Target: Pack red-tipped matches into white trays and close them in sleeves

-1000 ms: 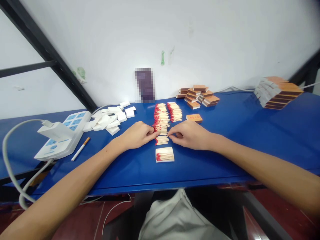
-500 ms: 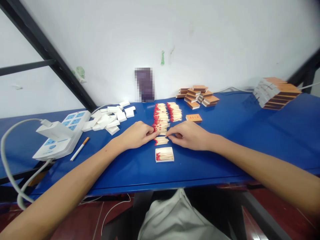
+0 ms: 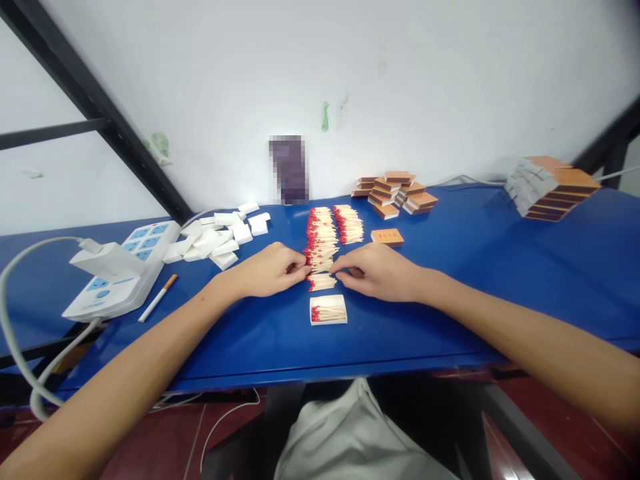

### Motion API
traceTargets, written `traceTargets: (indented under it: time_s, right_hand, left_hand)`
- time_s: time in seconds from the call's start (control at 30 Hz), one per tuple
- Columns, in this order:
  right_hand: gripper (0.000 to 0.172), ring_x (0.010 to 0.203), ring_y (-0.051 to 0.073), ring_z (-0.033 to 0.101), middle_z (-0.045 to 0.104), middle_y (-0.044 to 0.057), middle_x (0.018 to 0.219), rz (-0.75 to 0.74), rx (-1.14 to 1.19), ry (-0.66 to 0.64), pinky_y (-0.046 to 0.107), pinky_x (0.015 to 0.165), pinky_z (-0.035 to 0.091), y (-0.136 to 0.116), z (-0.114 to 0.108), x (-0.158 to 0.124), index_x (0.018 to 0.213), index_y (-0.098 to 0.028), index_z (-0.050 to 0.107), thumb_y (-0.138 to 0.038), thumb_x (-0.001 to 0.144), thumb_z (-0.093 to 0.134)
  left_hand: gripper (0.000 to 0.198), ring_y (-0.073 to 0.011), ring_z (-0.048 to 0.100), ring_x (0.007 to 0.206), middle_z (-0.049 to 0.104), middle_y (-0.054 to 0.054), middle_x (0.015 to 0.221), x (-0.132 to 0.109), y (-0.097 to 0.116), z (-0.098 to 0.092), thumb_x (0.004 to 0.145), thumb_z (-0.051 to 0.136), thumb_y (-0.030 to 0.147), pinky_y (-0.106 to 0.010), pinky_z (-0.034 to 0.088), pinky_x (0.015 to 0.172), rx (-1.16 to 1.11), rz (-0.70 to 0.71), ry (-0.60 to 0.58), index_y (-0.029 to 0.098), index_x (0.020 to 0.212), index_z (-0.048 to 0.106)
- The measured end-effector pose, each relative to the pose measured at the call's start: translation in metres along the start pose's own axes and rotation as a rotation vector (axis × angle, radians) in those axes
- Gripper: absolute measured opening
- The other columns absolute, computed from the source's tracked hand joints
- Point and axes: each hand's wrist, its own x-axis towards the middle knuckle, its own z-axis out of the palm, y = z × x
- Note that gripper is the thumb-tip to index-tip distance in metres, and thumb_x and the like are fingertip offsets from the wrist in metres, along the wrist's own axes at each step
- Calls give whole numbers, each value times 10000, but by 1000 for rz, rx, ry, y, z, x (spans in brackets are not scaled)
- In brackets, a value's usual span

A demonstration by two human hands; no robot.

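Note:
A long row of red-tipped matches (image 3: 321, 230) lies on the blue table, heads to the left. My left hand (image 3: 280, 270) is closed at the head side of its near end, thumb and fingertips against the matches. From the stick-end side my right hand (image 3: 377, 272) reaches in, its fingers curled and fingertips on the match ends. A smaller bunch of matches (image 3: 323, 283) lies just nearer, by both thumbs. Nearest the table edge is a white matchbox tray (image 3: 329, 310), partly filled with matches. A second bunch of matches (image 3: 349, 224) sits right of the row.
White empty trays (image 3: 215, 233) are heaped at left, near a cigarette (image 3: 157, 298) and a power strip (image 3: 125, 267). Orange matchbox sleeves (image 3: 395, 192) are piled at the back; one matchbox (image 3: 387, 237) lies alone. A bundled matchbox stack (image 3: 553, 187) stands far right.
My left thumb has drawn back a little to the left, off the gap between the row and the smaller bunch. My right hand has stayed almost still.

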Motion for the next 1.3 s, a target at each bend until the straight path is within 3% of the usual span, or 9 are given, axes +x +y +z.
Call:
traceTargets:
  time_s: [0.37,0.53,1.0,1.3]
  right_hand:
    - [221,648,124,579,726,23,798,-7,-16,-16,252,593,300,0,-1,1,975,-191,744,-209,910,534]
    - [228,630,118,565,719,12,778,-9,-24,-11,252,586,294,0,-1,0,1001,-196,745,-214,908,538]
    - [219,617,119,541,710,18,783,-14,8,-36,249,582,286,-1,-2,1,971,-189,736,-218,913,527]
    - [225,593,106,507,677,3,741,-14,18,-29,246,581,278,-1,-3,0,958,-185,733,-218,916,515]
  left_hand:
    - [302,-84,369,476,435,46,514,-6,-5,-7,852,522,245,-241,277,510,-60,-27,-43,174,575,422]
    - [341,-81,411,479,489,45,532,-6,-4,-12,875,579,365,-228,297,503,-96,-75,-98,172,609,486]
    - [454,-88,375,494,456,42,532,-4,-10,-8,873,600,524,-231,281,492,-182,-128,-84,169,607,502]
    - [449,-88,326,512,394,50,537,-4,-9,-7,910,552,502,-222,267,500,-183,-121,-85,168,615,488]
